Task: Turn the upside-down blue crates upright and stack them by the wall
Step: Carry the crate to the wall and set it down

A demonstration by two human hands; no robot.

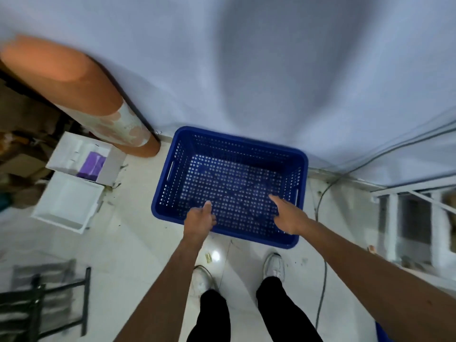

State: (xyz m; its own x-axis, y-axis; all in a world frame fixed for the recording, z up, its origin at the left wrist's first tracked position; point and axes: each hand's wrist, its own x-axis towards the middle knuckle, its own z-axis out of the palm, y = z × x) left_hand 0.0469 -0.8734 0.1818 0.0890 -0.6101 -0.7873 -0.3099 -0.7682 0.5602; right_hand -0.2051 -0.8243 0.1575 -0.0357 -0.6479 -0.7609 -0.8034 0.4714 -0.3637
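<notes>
Left hand (199, 220) fingers hidden, perhaps gripping crate (237, 139); right hand (288, 218) blurred.

An upright blue crate (229, 174) is set on the pale floor (138, 243); white boxes (66, 201) are placed to its left.

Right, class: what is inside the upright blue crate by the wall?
The blue crate shows only its perforated bottom, with no contents visible. The left hand and right hand cover part of its near side.
</notes>
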